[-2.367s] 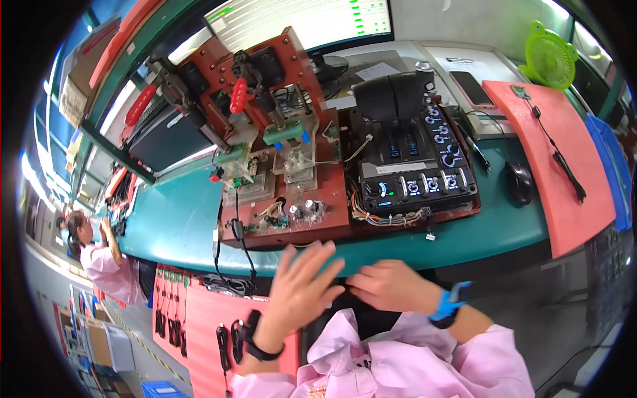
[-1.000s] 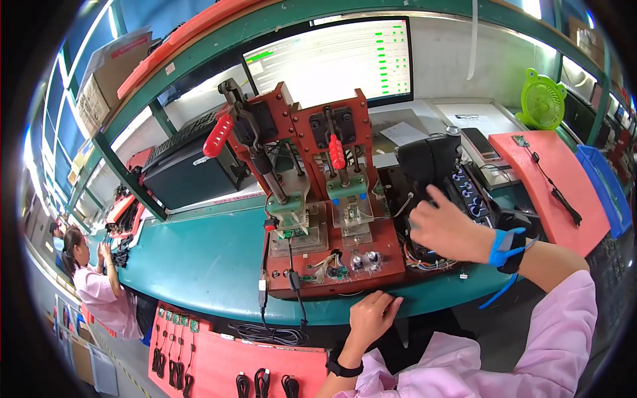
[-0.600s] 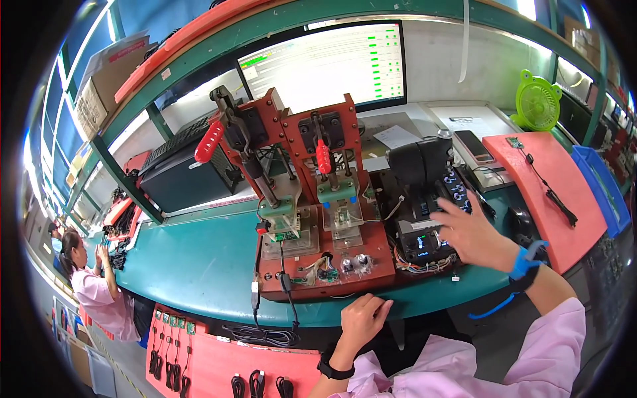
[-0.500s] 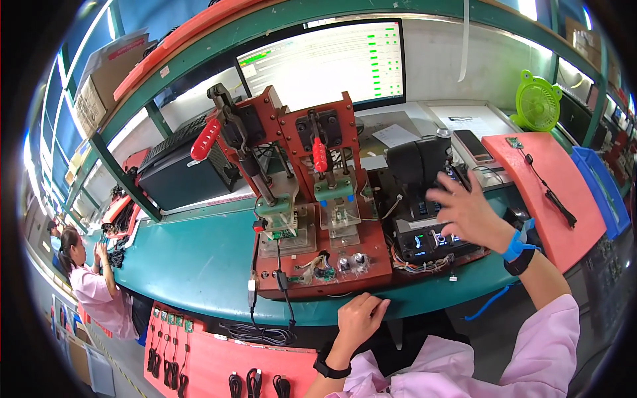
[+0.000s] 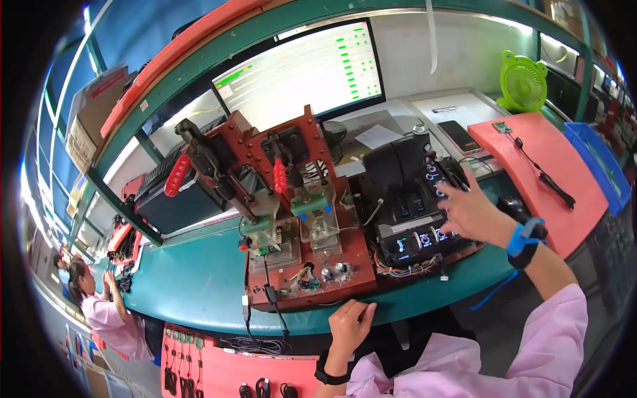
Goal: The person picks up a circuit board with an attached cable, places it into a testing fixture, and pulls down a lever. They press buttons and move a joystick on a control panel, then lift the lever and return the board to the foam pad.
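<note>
My right hand has its fingers spread at the right side of a black control panel with lit knobs. Its fingertips are close to the knobs; I cannot tell whether they touch. Black levers stand on the panel to the left of that hand. My left hand is loosely closed at the bench's front edge, with nothing seen in it. Just beyond it sits a red test fixture. The fixture's two toggle clamps have red handles. Under the left clamp is a green circuit board with a black cable running from it.
A monitor stands behind the fixture. To the right are a phone, a green fan, a pink foam sheet with a board and cable, and a blue tray. Another person works at far left.
The view has swung, so the bench things sit further left in it. My right hand, fingers still spread, has shifted right relative to the control panel. My left hand remains closed.
</note>
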The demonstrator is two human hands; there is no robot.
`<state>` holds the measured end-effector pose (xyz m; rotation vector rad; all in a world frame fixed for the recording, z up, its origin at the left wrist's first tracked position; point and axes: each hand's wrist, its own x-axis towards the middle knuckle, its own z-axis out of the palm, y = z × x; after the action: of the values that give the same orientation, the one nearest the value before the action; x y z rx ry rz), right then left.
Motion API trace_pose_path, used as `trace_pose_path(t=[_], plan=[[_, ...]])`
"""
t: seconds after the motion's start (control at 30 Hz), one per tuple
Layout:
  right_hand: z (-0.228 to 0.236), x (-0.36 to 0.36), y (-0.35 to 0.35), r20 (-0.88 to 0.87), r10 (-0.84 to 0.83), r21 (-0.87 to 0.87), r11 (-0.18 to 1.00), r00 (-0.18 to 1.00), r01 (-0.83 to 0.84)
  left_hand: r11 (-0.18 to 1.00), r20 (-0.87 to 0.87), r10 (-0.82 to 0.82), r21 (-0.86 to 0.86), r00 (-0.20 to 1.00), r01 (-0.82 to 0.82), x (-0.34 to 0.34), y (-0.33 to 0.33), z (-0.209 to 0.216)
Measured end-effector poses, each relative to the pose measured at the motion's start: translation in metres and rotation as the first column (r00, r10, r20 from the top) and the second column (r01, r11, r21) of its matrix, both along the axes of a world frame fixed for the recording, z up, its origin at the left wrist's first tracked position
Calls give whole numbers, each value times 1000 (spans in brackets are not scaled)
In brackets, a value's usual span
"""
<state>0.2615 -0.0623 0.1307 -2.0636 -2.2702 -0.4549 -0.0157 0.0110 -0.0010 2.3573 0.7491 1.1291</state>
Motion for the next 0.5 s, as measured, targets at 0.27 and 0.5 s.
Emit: trace_pose_path(t=[0.27,0.5], plan=[[-4,19,-14,165,-58,147,989,985,33,1000,-17,-4,-8,1000,4,8,-5,5],[-7,50,0,-452,-37,-120,993,891,-19,1000,9,0,0,1000,0,4,-3,2]])
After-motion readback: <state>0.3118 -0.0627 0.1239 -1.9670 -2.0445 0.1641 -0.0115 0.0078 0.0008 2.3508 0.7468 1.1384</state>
